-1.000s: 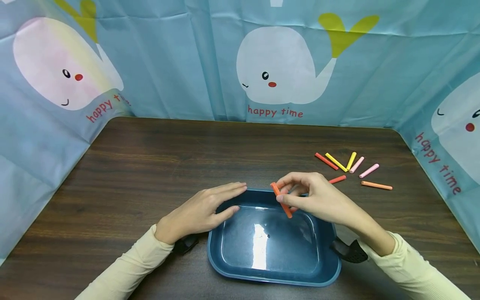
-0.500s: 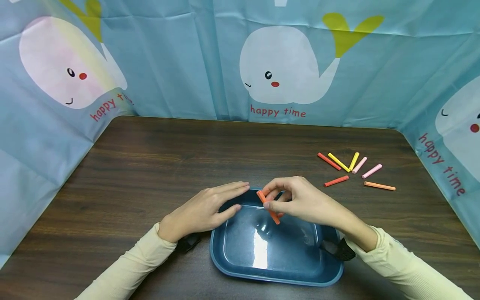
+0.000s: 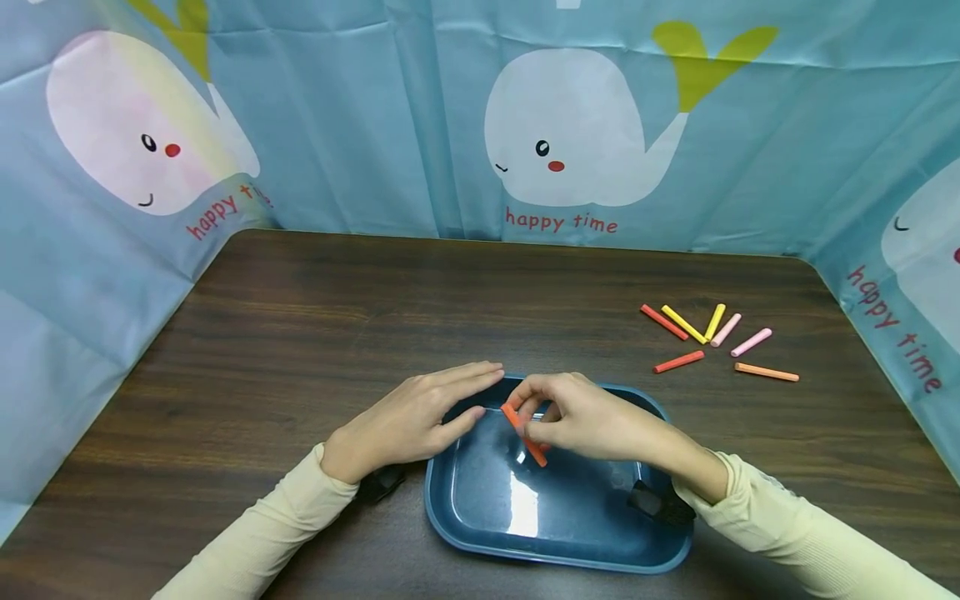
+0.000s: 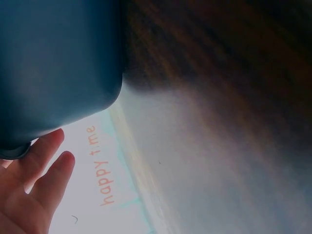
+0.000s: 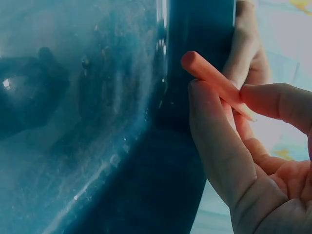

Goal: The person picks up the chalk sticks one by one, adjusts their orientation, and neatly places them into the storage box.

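Observation:
An orange chalk stick (image 3: 536,453) is pinched between the thumb and fingers of my right hand (image 3: 592,418), held aslant over the blue tray (image 3: 480,508). In the right wrist view, the chalk (image 5: 205,73) shows one round end, with the thumb below it and a fingertip against its upper side. My left hand (image 3: 416,421) lies at the tray's far left corner, fingers straight and the thumb reaching over the rim. From the left wrist, part of that hand (image 4: 36,187) is seen touching the outside of the tray (image 4: 58,63).
Several chalk sticks lie at the right back of the dark wooden table (image 3: 300,333): red (image 3: 678,362), yellow (image 3: 684,324), pink (image 3: 751,342) and orange (image 3: 767,372). A light blue curtain (image 3: 360,133) with printed whales hangs around the table's edges.
My right hand has carried the orange chalk leftward and toward me, farther over the tray. My left hand keeps its place at the tray's corner.

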Demonstrator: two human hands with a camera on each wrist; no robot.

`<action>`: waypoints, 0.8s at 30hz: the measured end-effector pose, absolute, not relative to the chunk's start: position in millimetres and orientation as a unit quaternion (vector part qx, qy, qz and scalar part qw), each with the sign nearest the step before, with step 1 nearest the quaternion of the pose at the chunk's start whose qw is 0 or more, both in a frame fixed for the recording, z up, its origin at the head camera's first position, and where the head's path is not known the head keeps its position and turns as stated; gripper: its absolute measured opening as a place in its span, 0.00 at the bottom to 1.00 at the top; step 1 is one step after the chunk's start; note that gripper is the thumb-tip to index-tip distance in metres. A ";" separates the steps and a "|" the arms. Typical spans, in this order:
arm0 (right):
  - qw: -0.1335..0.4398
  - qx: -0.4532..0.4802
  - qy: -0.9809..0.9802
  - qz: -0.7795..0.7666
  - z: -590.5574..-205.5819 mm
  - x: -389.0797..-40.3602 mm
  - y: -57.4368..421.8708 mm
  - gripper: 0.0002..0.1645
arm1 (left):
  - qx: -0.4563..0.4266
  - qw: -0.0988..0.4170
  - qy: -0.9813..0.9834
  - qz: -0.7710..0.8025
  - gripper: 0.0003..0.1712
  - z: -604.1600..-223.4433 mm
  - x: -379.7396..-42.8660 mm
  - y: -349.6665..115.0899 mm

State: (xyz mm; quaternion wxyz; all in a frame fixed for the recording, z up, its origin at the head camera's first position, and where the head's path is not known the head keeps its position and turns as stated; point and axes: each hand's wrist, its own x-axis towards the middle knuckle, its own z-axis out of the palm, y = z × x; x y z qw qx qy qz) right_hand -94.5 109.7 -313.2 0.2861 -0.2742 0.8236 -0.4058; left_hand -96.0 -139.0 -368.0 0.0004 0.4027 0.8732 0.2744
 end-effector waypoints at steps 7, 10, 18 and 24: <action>0.305 -0.260 0.828 -0.391 -316.2 -93.5 105.0 0.16 | 0.405 -0.006 0.874 0.268 0.28 -367.6 -96.0 -138.2; 0.318 -0.252 0.826 -0.390 -318.1 -92.5 102.8 0.15 | 0.404 -0.004 0.875 0.266 0.28 -367.9 -96.1 -137.9; 0.366 -0.223 0.798 -0.423 -326.6 -91.6 97.5 0.14 | 0.400 0.006 0.876 0.270 0.28 -368.6 -95.4 -137.5; 0.397 -0.196 0.770 -0.459 -332.7 -91.4 93.8 0.13 | 0.401 0.006 0.875 0.273 0.28 -368.3 -95.1 -137.4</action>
